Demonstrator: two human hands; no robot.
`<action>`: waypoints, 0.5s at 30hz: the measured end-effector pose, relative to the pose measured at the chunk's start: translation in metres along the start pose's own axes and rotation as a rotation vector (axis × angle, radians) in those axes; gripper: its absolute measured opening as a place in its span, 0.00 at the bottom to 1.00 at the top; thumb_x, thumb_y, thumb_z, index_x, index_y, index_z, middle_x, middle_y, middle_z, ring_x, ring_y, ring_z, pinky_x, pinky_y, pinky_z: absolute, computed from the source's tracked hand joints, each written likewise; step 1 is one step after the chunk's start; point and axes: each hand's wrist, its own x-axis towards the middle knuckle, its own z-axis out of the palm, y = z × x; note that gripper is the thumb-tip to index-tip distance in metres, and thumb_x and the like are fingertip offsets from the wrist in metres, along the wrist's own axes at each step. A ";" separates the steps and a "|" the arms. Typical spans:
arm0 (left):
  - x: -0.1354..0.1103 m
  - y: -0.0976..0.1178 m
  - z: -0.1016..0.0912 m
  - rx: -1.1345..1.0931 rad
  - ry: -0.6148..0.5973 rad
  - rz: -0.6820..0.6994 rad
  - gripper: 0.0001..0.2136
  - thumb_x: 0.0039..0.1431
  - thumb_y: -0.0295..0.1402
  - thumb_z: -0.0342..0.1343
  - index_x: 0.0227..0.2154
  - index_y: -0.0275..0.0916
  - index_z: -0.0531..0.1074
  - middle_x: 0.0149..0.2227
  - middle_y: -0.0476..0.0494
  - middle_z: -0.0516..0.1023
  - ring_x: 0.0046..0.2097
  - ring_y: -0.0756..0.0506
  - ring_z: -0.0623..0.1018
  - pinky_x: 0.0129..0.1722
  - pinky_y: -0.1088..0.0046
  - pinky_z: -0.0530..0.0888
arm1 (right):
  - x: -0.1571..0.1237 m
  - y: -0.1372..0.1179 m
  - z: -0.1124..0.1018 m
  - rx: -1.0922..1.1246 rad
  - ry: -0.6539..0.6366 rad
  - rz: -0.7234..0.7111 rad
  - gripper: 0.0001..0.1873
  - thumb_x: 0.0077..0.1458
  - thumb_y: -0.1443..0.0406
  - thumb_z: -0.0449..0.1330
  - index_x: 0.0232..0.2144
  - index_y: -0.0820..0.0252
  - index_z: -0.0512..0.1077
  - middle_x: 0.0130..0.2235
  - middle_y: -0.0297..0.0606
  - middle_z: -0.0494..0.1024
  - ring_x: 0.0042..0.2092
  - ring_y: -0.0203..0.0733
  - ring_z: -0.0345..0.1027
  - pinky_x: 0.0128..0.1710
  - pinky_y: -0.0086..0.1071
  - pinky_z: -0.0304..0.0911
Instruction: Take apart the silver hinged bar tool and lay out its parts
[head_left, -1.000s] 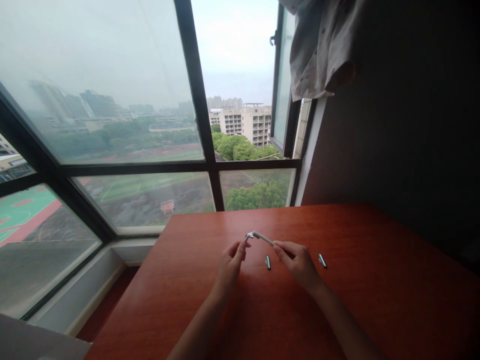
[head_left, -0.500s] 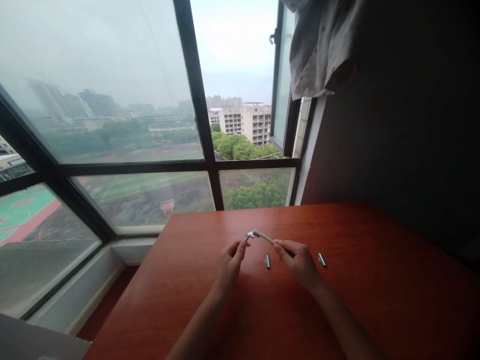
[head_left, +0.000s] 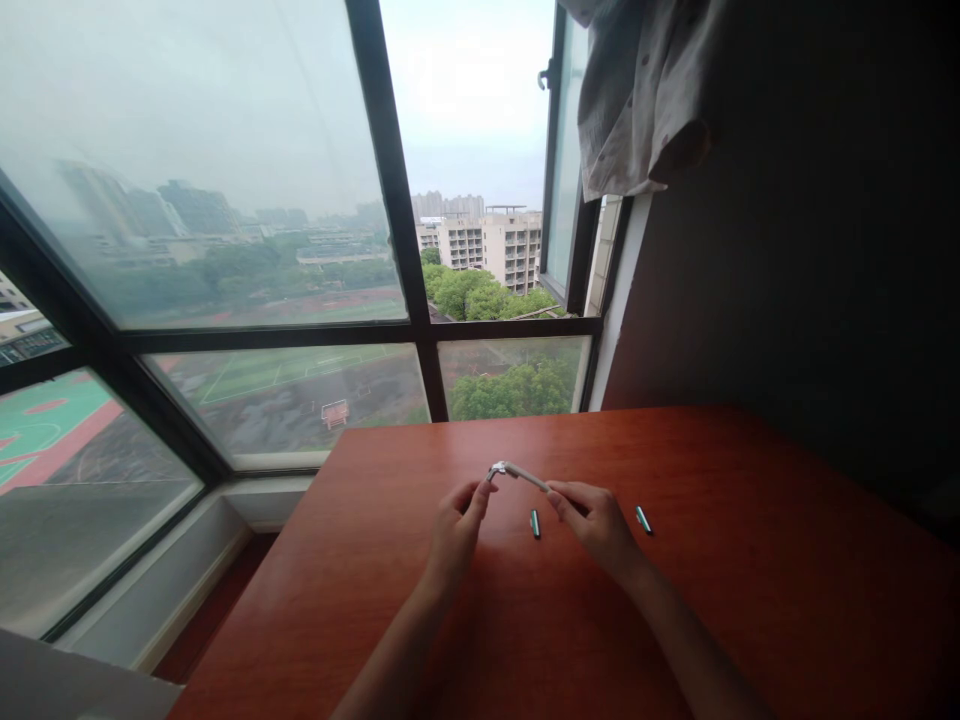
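R hand [head_left: 596, 525] grips razor [head_left: 517, 472], L hand [head_left: 454, 532] at head

A reddish wooden table [head_left: 750, 560] stands against a dark wall [head_left: 810, 250]. Large black-framed windows [head_left: 390, 200] show hazy buildings and sports fields; a pale cloth [head_left: 637, 100], perhaps a garment, hangs above.

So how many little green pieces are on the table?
2. One green piece lies on the table between the left hand and the right hand, both on a grey tool; the other lies just right of the right hand. Hands might hide more.
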 end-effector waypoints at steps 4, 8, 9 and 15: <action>-0.001 0.003 0.000 0.005 -0.016 -0.012 0.20 0.52 0.50 0.54 0.30 0.34 0.76 0.20 0.53 0.56 0.24 0.51 0.57 0.22 0.77 0.54 | 0.000 0.002 0.001 -0.018 0.015 0.008 0.20 0.59 0.56 0.51 0.36 0.63 0.78 0.25 0.38 0.76 0.28 0.41 0.67 0.27 0.29 0.60; -0.002 0.005 0.001 0.022 -0.026 0.012 0.20 0.52 0.50 0.55 0.30 0.35 0.76 0.20 0.51 0.60 0.24 0.51 0.59 0.23 0.77 0.55 | 0.000 0.003 0.001 -0.036 0.029 0.007 0.20 0.59 0.56 0.51 0.36 0.63 0.78 0.26 0.39 0.77 0.28 0.41 0.68 0.27 0.29 0.60; -0.002 0.005 0.001 0.022 -0.025 0.015 0.20 0.52 0.50 0.54 0.30 0.35 0.76 0.20 0.51 0.60 0.24 0.51 0.59 0.23 0.77 0.55 | 0.000 0.004 0.001 -0.040 0.032 0.005 0.20 0.59 0.56 0.51 0.37 0.63 0.78 0.27 0.39 0.77 0.29 0.42 0.69 0.28 0.29 0.61; -0.001 0.001 0.001 0.035 -0.016 0.029 0.20 0.53 0.50 0.54 0.30 0.35 0.77 0.19 0.52 0.60 0.24 0.51 0.60 0.23 0.77 0.56 | 0.000 0.004 0.001 -0.055 0.052 -0.004 0.19 0.59 0.57 0.52 0.37 0.62 0.79 0.28 0.40 0.79 0.29 0.43 0.70 0.29 0.30 0.61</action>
